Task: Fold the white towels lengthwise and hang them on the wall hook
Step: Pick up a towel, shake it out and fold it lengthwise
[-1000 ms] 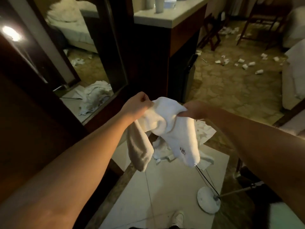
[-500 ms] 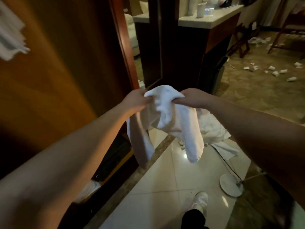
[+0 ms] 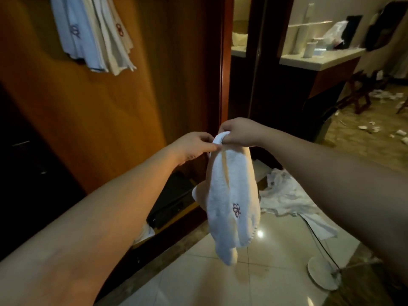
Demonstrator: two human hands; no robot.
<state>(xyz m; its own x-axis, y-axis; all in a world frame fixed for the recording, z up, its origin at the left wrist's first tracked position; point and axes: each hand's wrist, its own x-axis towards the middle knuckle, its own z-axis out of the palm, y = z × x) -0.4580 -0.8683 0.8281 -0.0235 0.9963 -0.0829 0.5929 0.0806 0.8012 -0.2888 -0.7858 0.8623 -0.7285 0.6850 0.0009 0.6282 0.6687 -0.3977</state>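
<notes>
Two bare forearms reach into the head view from the lower corners, one from the left and one from the right, each wide near the camera and narrowing toward the wrist. No sleeve, cuff or fabric covers either arm as far as the frame edges show them. The left hand (image 3: 194, 145) and the right hand (image 3: 239, 131) are bare too: no gloves, rings, watch or bands can be seen on the fingers or wrists. The dim, warm light leaves fine detail of the hands soft. Nothing else of the person shows in this view.
</notes>
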